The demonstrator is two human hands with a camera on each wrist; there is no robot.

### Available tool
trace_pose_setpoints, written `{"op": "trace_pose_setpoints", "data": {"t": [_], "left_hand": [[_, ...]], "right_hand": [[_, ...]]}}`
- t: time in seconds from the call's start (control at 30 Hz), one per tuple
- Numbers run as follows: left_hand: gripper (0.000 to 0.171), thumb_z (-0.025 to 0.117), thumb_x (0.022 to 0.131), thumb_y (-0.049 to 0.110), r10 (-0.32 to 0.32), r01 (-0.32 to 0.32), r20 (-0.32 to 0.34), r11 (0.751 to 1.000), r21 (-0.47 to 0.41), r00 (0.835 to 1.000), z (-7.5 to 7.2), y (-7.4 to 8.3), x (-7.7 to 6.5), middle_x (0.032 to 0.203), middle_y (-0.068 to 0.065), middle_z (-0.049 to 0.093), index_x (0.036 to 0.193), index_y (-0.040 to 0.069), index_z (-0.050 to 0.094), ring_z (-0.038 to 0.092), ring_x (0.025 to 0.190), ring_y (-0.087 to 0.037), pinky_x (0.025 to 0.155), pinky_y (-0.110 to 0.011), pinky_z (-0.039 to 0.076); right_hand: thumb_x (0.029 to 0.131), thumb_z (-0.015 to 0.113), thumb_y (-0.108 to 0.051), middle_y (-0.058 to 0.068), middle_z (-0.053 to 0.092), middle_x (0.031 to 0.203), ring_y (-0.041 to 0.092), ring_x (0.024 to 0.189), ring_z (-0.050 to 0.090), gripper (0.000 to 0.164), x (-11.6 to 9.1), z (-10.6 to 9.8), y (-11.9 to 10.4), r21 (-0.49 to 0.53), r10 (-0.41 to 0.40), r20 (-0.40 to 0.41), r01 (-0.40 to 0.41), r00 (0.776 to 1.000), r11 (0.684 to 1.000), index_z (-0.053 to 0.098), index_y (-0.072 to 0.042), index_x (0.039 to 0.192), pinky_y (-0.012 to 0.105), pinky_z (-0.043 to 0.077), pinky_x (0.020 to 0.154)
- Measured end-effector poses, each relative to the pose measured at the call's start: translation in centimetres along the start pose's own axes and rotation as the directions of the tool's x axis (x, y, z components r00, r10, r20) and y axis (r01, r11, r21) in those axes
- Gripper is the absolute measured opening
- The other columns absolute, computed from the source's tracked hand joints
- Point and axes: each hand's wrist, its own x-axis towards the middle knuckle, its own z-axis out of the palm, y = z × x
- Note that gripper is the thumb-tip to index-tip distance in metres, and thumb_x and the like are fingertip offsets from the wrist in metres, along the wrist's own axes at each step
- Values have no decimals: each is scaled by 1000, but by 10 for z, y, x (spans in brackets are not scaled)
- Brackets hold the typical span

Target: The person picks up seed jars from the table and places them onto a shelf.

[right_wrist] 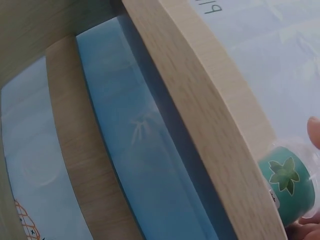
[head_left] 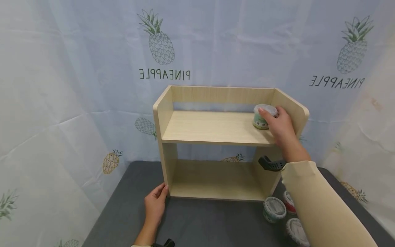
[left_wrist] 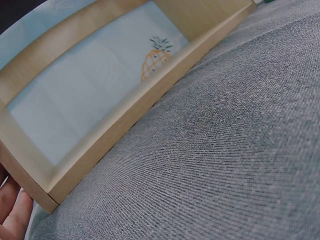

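My right hand (head_left: pixel 281 127) grips a small round plastic tub (head_left: pixel 261 118) with a green label and a clear lid, thumb and fingers on either side of it. The tub is at the right end of the upper board of a light wooden two-tier shelf (head_left: pixel 213 127). A leaf picture shows on the green tub (right_wrist: pixel 290 180) in the right wrist view. My left hand (head_left: pixel 155 204) touches the outer face of the shelf's left side panel low down, near its bottom front corner; its fingers (left_wrist: pixel 19 215) lie along the outside of that panel.
On the dark grey cloth right of the shelf's foot stand a greenish lidded tub (head_left: pixel 274 209), a red one (head_left: pixel 289 203) and another lidded tub (head_left: pixel 297 231) partly behind my right sleeve. A pineapple-print curtain (head_left: pixel 216 41) hangs behind the shelf.
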Motion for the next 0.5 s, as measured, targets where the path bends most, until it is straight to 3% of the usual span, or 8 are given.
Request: {"op": "trace_pose_setpoints", "data": {"t": [0.27, 0.5], "left_hand": [[30, 69, 93, 9, -14, 14, 9, 1000, -14, 1000, -1, 0, -2, 108, -28, 70, 114, -11, 67, 63, 84, 6, 72, -10, 50], [30, 69, 93, 10, -13, 13, 10, 1000, -18, 1000, -2, -1, -3, 109, -27, 70, 115, -11, 67, 63, 85, 6, 73, -10, 50]], "right_hand": [[93, 50, -63, 8, 1, 165, 24, 152, 7, 99, -9, -1, 2, 72, -11, -1, 11, 1000, 997, -7, -16, 158, 47, 14, 122], [95, 51, -58, 6, 14, 165, 22, 150, 18, 89, -19, 0, 2, 46, -30, -71, 33, 997, 998, 8, -15, 160, 45, 19, 121]]}}
